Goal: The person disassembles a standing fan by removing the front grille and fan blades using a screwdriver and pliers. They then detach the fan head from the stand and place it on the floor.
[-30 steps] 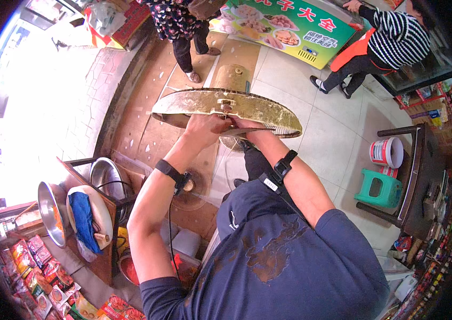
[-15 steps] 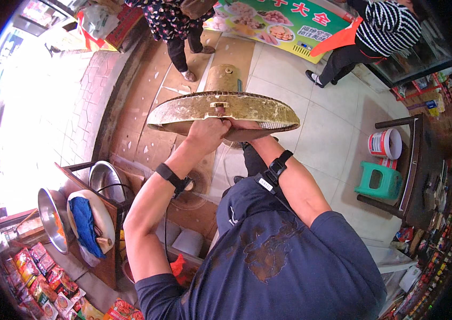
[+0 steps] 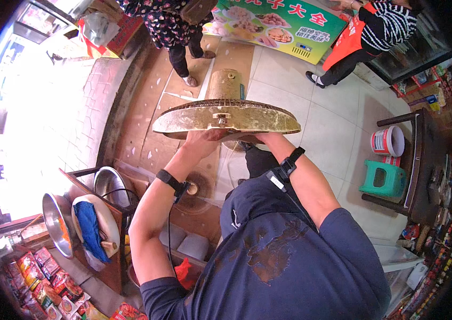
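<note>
A dusty, grimy electric fan (image 3: 194, 113) stands in front of me, its round guard seen edge-on with a clip on the rim. Behind the guard rises the yellowed motor housing (image 3: 226, 85). My left hand (image 3: 204, 140) is at the lower front of the guard, left of its middle, with the fingers hidden under the rim. At the right of the guard's front, my right hand (image 3: 268, 138) reaches in under the rim, and its fingers are also hidden. Both wrists wear black straps with small devices.
Left of me are steel bowls (image 3: 58, 224), a blue cloth (image 3: 90, 230) and packaged goods (image 3: 50, 280). On the right are a green stool (image 3: 383, 178), a white bucket (image 3: 389, 141) and a dark table frame (image 3: 423, 165). Two people stand beyond the fan near a green freezer (image 3: 311, 48).
My left hand has shifted from the clip at the rim to lower under the guard, and my right hand has moved outward to the right. The person in the striped top has turned and raised an arm.
</note>
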### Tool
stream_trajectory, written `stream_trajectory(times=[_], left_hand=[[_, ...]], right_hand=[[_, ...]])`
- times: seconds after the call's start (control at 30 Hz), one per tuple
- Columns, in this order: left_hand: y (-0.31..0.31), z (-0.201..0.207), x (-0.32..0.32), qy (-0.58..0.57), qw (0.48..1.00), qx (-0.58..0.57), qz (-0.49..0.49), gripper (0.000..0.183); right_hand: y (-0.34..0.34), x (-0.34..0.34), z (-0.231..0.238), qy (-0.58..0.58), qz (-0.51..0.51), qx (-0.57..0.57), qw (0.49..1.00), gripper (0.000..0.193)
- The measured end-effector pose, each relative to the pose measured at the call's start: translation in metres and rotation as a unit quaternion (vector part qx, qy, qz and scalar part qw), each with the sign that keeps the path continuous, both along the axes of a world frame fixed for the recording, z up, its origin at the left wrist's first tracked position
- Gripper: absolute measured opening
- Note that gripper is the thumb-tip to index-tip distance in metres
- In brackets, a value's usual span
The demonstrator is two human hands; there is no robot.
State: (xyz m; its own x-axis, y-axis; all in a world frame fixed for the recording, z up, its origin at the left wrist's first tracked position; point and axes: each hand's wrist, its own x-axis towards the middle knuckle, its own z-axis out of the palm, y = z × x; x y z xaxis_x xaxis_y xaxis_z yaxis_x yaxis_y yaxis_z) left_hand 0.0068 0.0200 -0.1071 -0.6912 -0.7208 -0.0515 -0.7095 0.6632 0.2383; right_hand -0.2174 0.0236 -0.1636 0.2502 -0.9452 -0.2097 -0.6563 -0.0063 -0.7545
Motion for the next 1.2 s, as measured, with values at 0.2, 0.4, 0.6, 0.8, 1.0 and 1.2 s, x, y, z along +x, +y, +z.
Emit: stream_trajectory(times=[0.2, 0.4, 0.6, 0.8, 1.0, 1.2], left_hand=[[0.007, -0.003, 0.001, 0.050, 0.994, -0.098, -0.007, 0.050], [0.009, 0.007, -0.009, -0.011, 0.999, -0.016, 0.027, 0.055], [0.012, 0.009, -0.011, 0.000, 0.999, 0.007, 0.053, 0.058], [0.006, -0.007, -0.006, 0.043, 0.996, -0.075, 0.017, 0.055], [0.001, -0.004, -0.007, 0.038, 0.995, -0.086, -0.019, 0.046], [0.006, -0.005, -0.008, 0.017, 0.998, -0.057, 0.019, 0.042]], right_hand=[[0.023, 0.001, 0.024, 0.094, 0.036, -0.038, 0.994, 0.043], [0.018, -0.002, 0.000, 0.030, -0.003, -0.033, 0.999, 0.044], [0.015, -0.003, 0.004, 0.036, 0.004, -0.057, 0.998, 0.042], [0.018, -0.002, 0.022, 0.032, 0.009, -0.070, 0.997, 0.040], [0.019, 0.001, 0.009, 0.020, -0.015, -0.106, 0.994, 0.040], [0.009, -0.002, -0.008, -0.035, -0.026, -0.051, 0.998, 0.033]])
